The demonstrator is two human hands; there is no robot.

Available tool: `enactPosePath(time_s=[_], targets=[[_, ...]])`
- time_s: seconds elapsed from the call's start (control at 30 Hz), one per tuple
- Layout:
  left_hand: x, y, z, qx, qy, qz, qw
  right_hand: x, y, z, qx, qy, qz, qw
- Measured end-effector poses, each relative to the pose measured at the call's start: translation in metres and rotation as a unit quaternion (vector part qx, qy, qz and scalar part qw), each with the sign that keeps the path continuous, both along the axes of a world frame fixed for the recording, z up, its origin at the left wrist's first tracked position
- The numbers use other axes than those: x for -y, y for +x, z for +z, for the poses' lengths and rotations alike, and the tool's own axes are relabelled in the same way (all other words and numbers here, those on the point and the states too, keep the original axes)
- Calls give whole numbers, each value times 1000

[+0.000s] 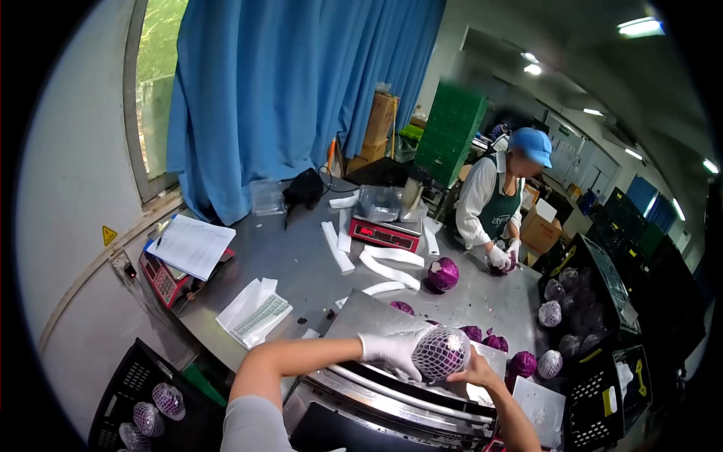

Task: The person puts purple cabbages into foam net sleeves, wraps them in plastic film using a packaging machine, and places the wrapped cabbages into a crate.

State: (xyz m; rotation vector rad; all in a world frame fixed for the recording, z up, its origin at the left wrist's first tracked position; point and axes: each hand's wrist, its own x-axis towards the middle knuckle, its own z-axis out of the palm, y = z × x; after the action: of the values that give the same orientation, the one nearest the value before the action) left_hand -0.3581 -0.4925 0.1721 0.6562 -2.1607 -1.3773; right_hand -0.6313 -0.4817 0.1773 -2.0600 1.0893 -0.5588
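Note:
Between my two hands is a red cabbage (440, 352) wrapped in a white foam net, held above the steel machine at the front of the table. My left hand (393, 352), in a white glove, grips its left side. Around its lower right side curl the fingers of my right hand (476, 369), which looks bare. Just behind lie purple cabbages without nets, such as one (495, 343) to the right. The netted cabbage partly hides the steel machine top (361, 320).
Across the table a co-worker (497, 196) in a blue cap handles a cabbage. A red scale (384, 233) and white foam strips (388, 269) lie mid-table. Black crates (595, 399) with netted cabbages stand right; another crate (120, 384) is lower left. A clipboard (194, 245) rests on a second scale.

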Motion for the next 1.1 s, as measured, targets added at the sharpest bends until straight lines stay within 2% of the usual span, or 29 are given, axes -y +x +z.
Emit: enactPosePath(time_s=[0.03,0.07,0.1,0.17,0.23,0.27,0.3,0.37,0.4,0.43,0.47,0.5,0.53,0.57,0.63,0.8,0.83,0.87,0.9,0.97,1.0,1.03,1.1], targets=[[7,-12,-19,11,-94,60,994,-2,-1,-2,4,20,-17,1000],[0,-11,-2,0,-46,59,997,3,-9,-24,20,29,-59,998],[-3,-10,10,46,-80,98,991,-6,0,-11,12,21,-87,996],[2,-12,5,63,-111,105,986,0,-10,-42,83,7,-116,990],[-4,-8,16,2,-34,98,995,-24,17,-2,205,61,-135,967],[-7,-10,8,-27,55,84,995,-31,19,9,207,35,-136,968],[-25,-9,20,-44,50,112,991,-48,23,21,238,114,-169,950],[-69,-5,33,-24,22,105,994,-85,9,16,175,129,-157,963],[-93,-1,29,-17,-19,114,993,-113,9,18,150,174,-155,961],[-120,2,22,-18,55,100,993,-143,15,19,144,212,-169,952],[-146,15,59,124,331,12,935,-169,21,11,232,315,-159,906],[-168,19,52,84,392,17,916,-188,28,26,134,464,-205,851],[-171,23,29,199,516,-55,831,-202,31,11,177,506,-156,830],[-192,21,-2,158,590,-27,791,-211,41,18,169,553,-130,805],[-209,25,-17,135,629,-55,764,-227,47,-3,131,604,-176,766],[-220,27,-19,139,642,-49,752,-240,34,-28,120,609,-168,766],[-223,29,-21,147,637,-38,756,-242,32,-24,104,597,-181,774],[-232,34,-25,145,625,-18,767,-254,22,-33,178,589,-178,767],[-240,39,-29,144,612,2,778,-270,14,-47,183,590,-182,765],[-255,49,-29,124,555,90,818,-293,4,-69,147,339,-75,926],[-262,48,-15,146,419,88,892,-299,17,-31,121,294,-110,942],[-274,41,31,246,226,160,929,-300,20,-35,124,295,-113,940],[-285,40,13,345,44,174,921,-302,28,-35,190,227,-187,937]])
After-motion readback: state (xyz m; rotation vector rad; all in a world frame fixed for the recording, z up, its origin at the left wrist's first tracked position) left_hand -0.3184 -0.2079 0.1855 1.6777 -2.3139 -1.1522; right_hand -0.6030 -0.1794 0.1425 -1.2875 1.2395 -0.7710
